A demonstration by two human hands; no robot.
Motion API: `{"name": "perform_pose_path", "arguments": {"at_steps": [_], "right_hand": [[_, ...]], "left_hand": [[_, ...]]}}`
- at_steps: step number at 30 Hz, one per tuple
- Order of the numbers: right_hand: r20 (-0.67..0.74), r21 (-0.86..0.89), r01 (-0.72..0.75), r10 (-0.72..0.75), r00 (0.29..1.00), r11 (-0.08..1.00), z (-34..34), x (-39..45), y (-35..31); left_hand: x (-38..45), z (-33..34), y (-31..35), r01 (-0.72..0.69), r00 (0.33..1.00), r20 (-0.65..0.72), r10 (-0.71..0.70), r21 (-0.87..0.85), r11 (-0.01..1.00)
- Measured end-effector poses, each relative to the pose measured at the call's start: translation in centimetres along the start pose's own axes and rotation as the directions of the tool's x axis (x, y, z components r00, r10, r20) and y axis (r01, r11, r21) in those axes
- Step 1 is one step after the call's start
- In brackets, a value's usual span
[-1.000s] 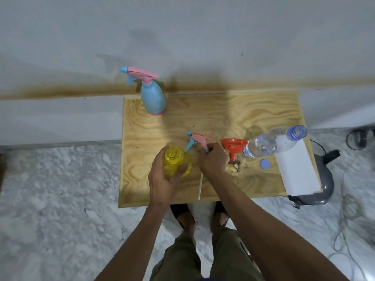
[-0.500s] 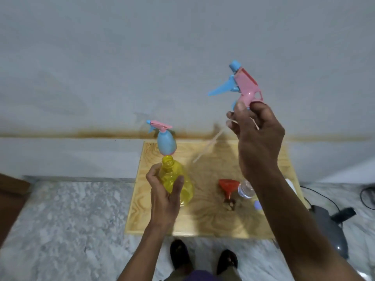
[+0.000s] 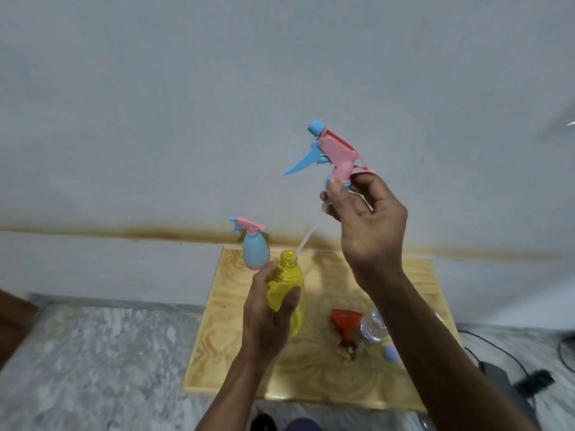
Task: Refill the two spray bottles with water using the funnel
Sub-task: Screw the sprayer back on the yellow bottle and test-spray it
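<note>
While lifting the spray head [image 3: 334, 154] high at frame centre, right hand [image 3: 367, 219] fingers clamped on its collar, tube end at the yellow bottle [image 3: 287, 293] mouth; left hand [image 3: 267, 315] fingers wrapped around it. Next: set head down, fetch funnel [image 3: 345, 321] at lower right on desk [image 3: 311, 377].

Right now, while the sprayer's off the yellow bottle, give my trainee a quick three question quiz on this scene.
1. True or false: the blue spray bottle has its trigger head on.
2. Which hand grips the yellow bottle? A) left B) right C) neither
3. Fill in: the red funnel lies on the wooden ____.

Key:
1. True.
2. A: the left hand holds it; the right hand lifts the spray head, dip tube tip at the neck.
3. Board.
</note>
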State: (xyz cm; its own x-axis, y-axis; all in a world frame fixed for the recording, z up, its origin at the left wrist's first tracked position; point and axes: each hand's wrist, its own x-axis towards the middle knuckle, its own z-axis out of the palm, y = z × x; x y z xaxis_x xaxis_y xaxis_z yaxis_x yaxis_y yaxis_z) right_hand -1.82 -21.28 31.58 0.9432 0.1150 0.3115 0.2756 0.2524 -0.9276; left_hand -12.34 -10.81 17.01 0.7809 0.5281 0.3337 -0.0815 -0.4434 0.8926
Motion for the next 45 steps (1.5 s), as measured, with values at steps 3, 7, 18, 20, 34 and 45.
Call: {"name": "perform_pose_path", "arguments": {"at_steps": [3,7,18,20,34,45], "right_hand": [[0.095,-0.035,-0.070,0.073,0.993,0.997,0.5,-0.8,1.9],[0.185,-0.088,-0.143,0.158,0.970,0.986,1.0,-2.3,4.2],[0.240,-0.103,-0.248,0.266,0.934,0.963,1.9,-2.9,6.3],[0.241,-0.070,-0.261,0.271,0.932,0.963,2.0,-3.0,6.4],[0.237,-0.024,-0.283,0.281,0.930,0.959,3.4,-3.3,5.8],[0.213,0.078,-0.351,0.328,0.920,0.933,4.8,-4.6,5.7]], "left_hand": [[0.7,-0.3,0.6,-0.024,1.000,0.018,0.025,-0.012,1.000],[1.7,-0.8,1.1,-0.032,0.999,0.008,0.033,-0.078,0.996],[3.3,-2.3,1.1,-0.021,1.000,0.006,0.021,-0.106,0.994],[3.5,-2.5,1.1,-0.021,1.000,0.010,0.023,-0.121,0.992],[4.4,-3.5,2.1,-0.059,0.998,0.016,0.064,-0.202,0.978],[4.5,-3.8,2.1,-0.039,0.999,0.002,0.040,-0.216,0.976]]}}
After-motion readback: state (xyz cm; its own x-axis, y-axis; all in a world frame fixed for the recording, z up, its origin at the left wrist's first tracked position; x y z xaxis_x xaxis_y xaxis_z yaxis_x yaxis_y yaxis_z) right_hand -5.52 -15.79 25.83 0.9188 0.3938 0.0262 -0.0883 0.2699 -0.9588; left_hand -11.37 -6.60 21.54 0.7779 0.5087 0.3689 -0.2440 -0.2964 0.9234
